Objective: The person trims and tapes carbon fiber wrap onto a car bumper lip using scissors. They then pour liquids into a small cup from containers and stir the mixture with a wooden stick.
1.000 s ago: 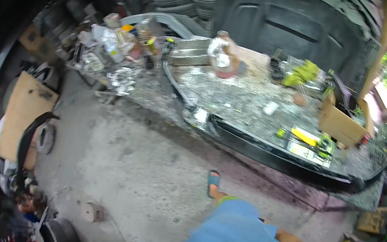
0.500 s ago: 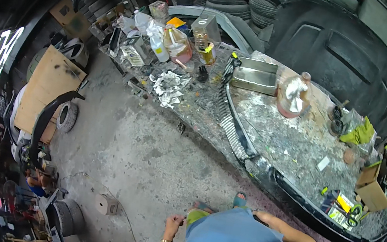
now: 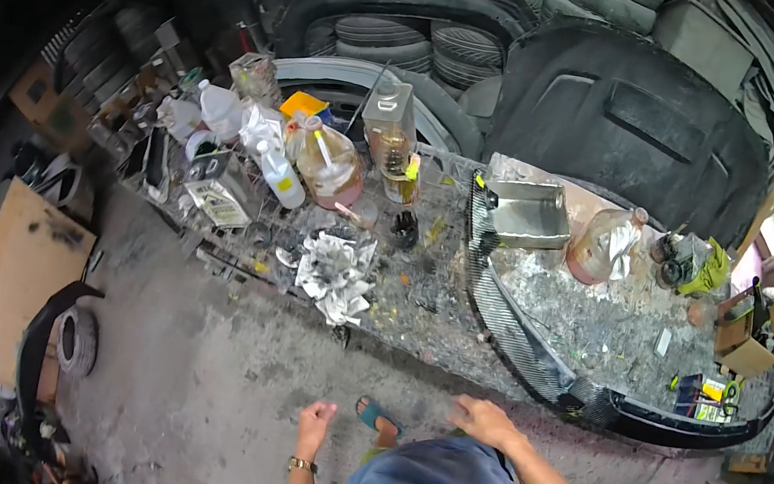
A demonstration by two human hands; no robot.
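My left hand [image 3: 314, 425], a watch on its wrist, hangs over the concrete floor with its fingers loosely curled and nothing showing in them. My right hand [image 3: 483, 422] is in front of my body, fingers stretched forward and apart, holding nothing. It is nearest the front edge of a paint-stained workbench [image 3: 415, 322] but does not touch it. Along the bench's right part lies a long curved black bumper trim [image 3: 522, 350] with a carbon-like pattern. Crumpled paper [image 3: 336, 275] sits on the bench's left part, ahead of my left hand.
On the bench stand a metal tray [image 3: 526, 226], a jug of pinkish liquid [image 3: 598, 250], a larger jug [image 3: 327, 172], a square can [image 3: 391, 121] and a cardboard box [image 3: 746, 340]. Tyres [image 3: 379, 38] and a black hood [image 3: 628, 128] are behind. A wooden board [image 3: 27, 276] leans at left.
My view has swung to the right and nearer the bench. My right hand has come forward from my side into plain view. My left hand has stayed low at my left.
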